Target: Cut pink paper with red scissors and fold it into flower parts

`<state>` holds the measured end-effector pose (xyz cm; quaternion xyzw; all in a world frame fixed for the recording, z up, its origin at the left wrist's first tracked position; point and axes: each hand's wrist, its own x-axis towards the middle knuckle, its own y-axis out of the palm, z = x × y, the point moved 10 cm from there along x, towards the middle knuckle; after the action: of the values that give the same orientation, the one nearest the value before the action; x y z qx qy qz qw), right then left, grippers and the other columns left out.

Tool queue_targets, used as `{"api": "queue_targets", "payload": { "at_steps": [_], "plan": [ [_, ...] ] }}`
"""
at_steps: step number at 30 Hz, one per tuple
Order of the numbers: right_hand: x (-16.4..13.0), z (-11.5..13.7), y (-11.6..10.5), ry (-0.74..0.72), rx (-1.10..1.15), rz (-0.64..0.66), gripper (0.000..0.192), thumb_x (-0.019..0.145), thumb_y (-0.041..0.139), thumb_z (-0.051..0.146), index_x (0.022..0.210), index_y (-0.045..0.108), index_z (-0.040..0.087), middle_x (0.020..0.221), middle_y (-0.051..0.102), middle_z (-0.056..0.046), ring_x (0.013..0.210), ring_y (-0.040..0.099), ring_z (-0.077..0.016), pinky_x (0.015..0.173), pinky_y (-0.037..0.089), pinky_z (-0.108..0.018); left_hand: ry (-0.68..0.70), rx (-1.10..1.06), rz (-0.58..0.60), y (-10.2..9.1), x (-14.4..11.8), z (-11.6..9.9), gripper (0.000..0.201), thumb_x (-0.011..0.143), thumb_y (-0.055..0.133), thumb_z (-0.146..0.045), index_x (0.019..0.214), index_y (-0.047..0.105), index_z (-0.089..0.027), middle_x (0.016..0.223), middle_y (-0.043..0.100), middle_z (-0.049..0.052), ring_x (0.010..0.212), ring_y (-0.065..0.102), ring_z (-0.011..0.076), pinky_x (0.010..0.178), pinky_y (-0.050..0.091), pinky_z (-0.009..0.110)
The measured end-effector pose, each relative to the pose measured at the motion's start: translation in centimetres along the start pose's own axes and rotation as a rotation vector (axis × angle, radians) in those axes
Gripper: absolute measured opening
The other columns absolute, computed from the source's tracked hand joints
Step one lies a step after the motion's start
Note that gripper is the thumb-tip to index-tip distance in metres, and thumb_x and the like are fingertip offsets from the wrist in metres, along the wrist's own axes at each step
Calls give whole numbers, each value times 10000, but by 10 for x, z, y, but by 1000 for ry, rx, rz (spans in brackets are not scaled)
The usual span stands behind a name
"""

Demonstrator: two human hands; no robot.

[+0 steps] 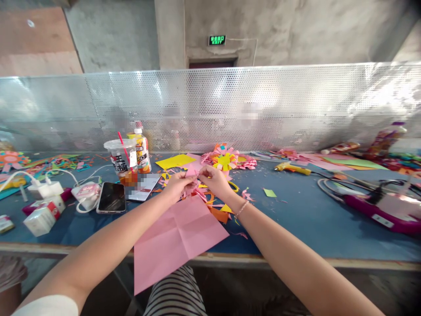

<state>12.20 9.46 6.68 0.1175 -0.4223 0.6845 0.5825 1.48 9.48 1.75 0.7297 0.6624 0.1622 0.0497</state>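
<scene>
Both my hands meet over the middle of the table, pinching a small piece of pink paper (191, 170) between them. My left hand (179, 186) grips it from the left with closed fingers. On the other side, the fingertips of my right hand (215, 179) press together at the paper's edge. Just below them, a large creased sheet of pink paper (180, 232) hangs partly over the table's front edge. Coloured paper scraps (220, 214) and yellow-handled scissors (234, 187), partly covered, lie under and beside my hands. Behind stands a pink and yellow paper flower (224, 161).
To the left are a phone (112, 198), a plastic cup (122, 160), a bottle (142, 151) and chargers (46, 189). On the right lie a yellow glue gun (292, 168) and a purple power strip (375, 215) with cables. A perforated metal screen (210, 109) borders the table's back.
</scene>
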Motion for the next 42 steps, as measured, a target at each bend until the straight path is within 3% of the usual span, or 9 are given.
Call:
{"api": "queue_targets", "payload": {
  "at_steps": [18,26,42],
  "plan": [
    [-2,1,-2,-6,42,-30,82,693,486,224,694,545,168,611,526,15,581,489,-105,543,377,-223,26,-26,2,0,-1,-1,177,556,691,-230,644,612,-99,566,596,25,516,539,82,534,418,209],
    [-1,11,-5,-62,12,-24,141,724,494,240,767,611,173,730,620,-22,683,560,-129,619,427,-248,-9,-119,-19,1,-2,-2,160,559,690,-199,651,614,-93,557,586,15,495,514,59,492,391,185],
    [-13,48,-2,-330,-197,21,245,793,430,179,947,619,207,789,591,-55,743,545,-146,701,440,-283,-55,-299,-33,-5,4,5,29,628,630,-109,652,618,-99,573,600,12,523,536,43,516,429,146]
  ]
}}
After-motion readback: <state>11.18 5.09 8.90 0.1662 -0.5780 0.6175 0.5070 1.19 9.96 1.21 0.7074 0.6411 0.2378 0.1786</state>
